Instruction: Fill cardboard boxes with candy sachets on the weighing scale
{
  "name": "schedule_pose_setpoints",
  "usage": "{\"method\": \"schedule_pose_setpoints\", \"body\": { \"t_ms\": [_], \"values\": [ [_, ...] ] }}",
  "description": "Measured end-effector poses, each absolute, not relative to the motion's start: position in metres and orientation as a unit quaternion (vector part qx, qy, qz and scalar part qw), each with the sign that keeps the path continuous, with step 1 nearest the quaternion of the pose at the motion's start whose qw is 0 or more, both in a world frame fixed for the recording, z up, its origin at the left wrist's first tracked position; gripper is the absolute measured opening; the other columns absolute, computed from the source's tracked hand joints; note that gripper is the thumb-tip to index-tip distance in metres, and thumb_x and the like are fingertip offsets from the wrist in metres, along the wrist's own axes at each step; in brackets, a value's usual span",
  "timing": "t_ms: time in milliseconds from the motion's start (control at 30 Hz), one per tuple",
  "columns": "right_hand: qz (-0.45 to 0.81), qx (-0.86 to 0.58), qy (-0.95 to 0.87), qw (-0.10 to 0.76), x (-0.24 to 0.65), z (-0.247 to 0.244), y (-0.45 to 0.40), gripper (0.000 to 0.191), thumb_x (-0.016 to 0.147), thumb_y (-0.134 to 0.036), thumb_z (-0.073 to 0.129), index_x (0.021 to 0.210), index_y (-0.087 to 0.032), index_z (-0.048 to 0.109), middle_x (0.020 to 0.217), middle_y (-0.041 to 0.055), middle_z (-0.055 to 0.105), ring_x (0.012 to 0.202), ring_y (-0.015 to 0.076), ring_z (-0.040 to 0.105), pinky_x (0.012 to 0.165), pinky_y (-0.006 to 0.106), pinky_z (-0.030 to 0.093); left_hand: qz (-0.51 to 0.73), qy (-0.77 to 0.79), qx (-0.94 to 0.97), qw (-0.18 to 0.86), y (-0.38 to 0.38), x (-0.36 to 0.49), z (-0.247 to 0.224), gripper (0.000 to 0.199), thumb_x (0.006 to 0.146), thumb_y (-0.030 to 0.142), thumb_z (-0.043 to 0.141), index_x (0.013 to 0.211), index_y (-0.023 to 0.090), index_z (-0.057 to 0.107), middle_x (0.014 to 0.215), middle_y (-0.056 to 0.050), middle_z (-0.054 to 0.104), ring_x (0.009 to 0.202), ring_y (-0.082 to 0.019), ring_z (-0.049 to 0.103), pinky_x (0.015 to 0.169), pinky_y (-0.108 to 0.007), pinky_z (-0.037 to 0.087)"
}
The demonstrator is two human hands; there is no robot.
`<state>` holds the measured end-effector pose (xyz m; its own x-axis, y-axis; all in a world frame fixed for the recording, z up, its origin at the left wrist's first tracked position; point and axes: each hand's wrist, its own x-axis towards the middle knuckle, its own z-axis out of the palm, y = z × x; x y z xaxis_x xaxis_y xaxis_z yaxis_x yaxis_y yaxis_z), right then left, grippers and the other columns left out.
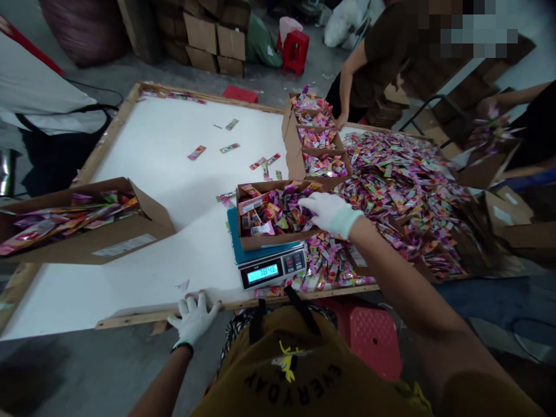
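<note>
A cardboard box (278, 236) full of small colourful packets rests on a digital scale (271, 270) whose lit display looks like 184.6. My right hand (330, 213), in a white glove, is over the box's right end, fingers at the packets; whether it grips one is hidden. On the table's front edge (152, 317) my left hand (194, 317), also gloved, lies with fingers spread and nothing in it. A large heap of packets (403, 191) covers the table to the right of the scale.
Another filled box (108, 240) stands at the left. Behind the scale are more filled boxes (295, 153), touched by a person's hand (341, 120). Loose packets (197, 153) dot the white tabletop. A pink stool (376, 341) is below the front edge. Another person's hand holds packets at the far right.
</note>
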<state>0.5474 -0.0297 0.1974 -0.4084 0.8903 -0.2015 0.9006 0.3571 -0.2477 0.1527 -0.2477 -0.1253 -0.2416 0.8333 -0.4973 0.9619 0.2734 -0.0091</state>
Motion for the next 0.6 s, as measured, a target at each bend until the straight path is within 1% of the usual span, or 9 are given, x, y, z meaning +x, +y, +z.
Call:
{"method": "schedule_pose_setpoints", "body": {
  "t_ms": [33,67,133,200,267,333,433,533,600],
  "values": [
    [-0.163,0.543,0.823,0.041,0.538,0.188,-0.022,0.05,0.072,-0.007,0.071,0.118,-0.023,0.079,0.114,0.0101,0.079,0.109,0.0326,0.073,0.108,0.055,0.051,-0.16,0.771,0.582,0.203,-0.247,0.153,-0.124,0.073,0.102,0.059,0.034,0.157,0.014,0.052,0.163,-0.028,0.04,0.153,-0.046,0.027,0.114,-0.072,0.025],
    [-0.165,0.542,0.822,0.063,0.532,0.18,-0.016,0.045,0.069,-0.005,0.072,0.11,-0.023,0.081,0.105,0.0077,0.08,0.101,0.0301,0.075,0.105,0.053,0.053,-0.162,0.77,0.584,0.202,-0.247,0.153,-0.123,0.072,0.102,0.057,0.035,0.157,0.014,0.053,0.163,-0.028,0.041,0.153,-0.046,0.028,0.114,-0.072,0.026],
    [-0.173,0.533,0.823,0.09,0.525,0.167,-0.009,0.034,0.071,-0.002,0.069,0.096,-0.023,0.08,0.091,0.0027,0.08,0.091,0.0235,0.075,0.097,0.043,0.056,-0.163,0.769,0.585,0.199,-0.247,0.153,-0.121,0.071,0.102,0.056,0.037,0.157,0.014,0.053,0.162,-0.028,0.041,0.152,-0.046,0.029,0.114,-0.071,0.026],
    [-0.181,0.525,0.827,0.088,0.526,0.165,-0.008,0.028,0.077,-0.002,0.065,0.088,-0.023,0.078,0.087,-0.0003,0.079,0.087,0.0191,0.074,0.091,0.034,0.057,-0.158,0.772,0.583,0.195,-0.248,0.154,-0.121,0.072,0.102,0.056,0.036,0.157,0.014,0.053,0.163,-0.028,0.041,0.153,-0.045,0.03,0.114,-0.071,0.026],
    [-0.188,0.523,0.829,0.063,0.532,0.175,-0.01,0.026,0.082,-0.003,0.06,0.089,-0.023,0.076,0.09,-0.0002,0.08,0.09,0.0182,0.074,0.091,0.03,0.057,-0.154,0.775,0.581,0.196,-0.248,0.154,-0.122,0.072,0.102,0.057,0.036,0.158,0.014,0.052,0.164,-0.028,0.04,0.155,-0.045,0.027,0.115,-0.071,0.024],
    [-0.194,0.527,0.827,0.024,0.543,0.196,-0.015,0.027,0.087,-0.007,0.054,0.094,-0.022,0.076,0.097,0.0024,0.081,0.093,0.0194,0.075,0.093,0.031,0.058,-0.155,0.776,0.578,0.201,-0.248,0.153,-0.123,0.073,0.103,0.057,0.036,0.159,0.015,0.051,0.166,-0.028,0.038,0.156,-0.045,0.025,0.116,-0.072,0.023],
    [-0.198,0.54,0.817,-0.037,0.573,0.237,-0.028,0.026,0.093,-0.018,0.051,0.102,-0.022,0.075,0.105,0.0065,0.081,0.098,0.025,0.076,0.097,0.039,0.06,-0.156,0.775,0.578,0.203,-0.249,0.153,-0.125,0.072,0.103,0.056,0.036,0.16,0.014,0.051,0.166,-0.028,0.038,0.156,-0.047,0.026,0.116,-0.073,0.023],
    [-0.208,0.568,0.79,-0.103,0.617,0.263,-0.047,0.022,0.091,-0.033,0.058,0.104,-0.026,0.075,0.103,0.0073,0.081,0.099,0.0316,0.076,0.097,0.048,0.061,-0.151,0.775,0.582,0.194,-0.249,0.154,-0.126,0.072,0.102,0.054,0.037,0.159,0.013,0.052,0.165,-0.029,0.039,0.155,-0.047,0.026,0.116,-0.073,0.022],
    [-0.222,0.589,0.768,-0.119,0.648,0.263,-0.059,0.022,0.087,-0.039,0.061,0.099,-0.027,0.074,0.1,0.0066,0.081,0.096,0.0325,0.076,0.095,0.049,0.062,-0.149,0.776,0.581,0.195,-0.249,0.154,-0.126,0.073,0.102,0.055,0.037,0.16,0.012,0.051,0.165,-0.029,0.039,0.155,-0.047,0.025,0.116,-0.073,0.021]
  ]
}}
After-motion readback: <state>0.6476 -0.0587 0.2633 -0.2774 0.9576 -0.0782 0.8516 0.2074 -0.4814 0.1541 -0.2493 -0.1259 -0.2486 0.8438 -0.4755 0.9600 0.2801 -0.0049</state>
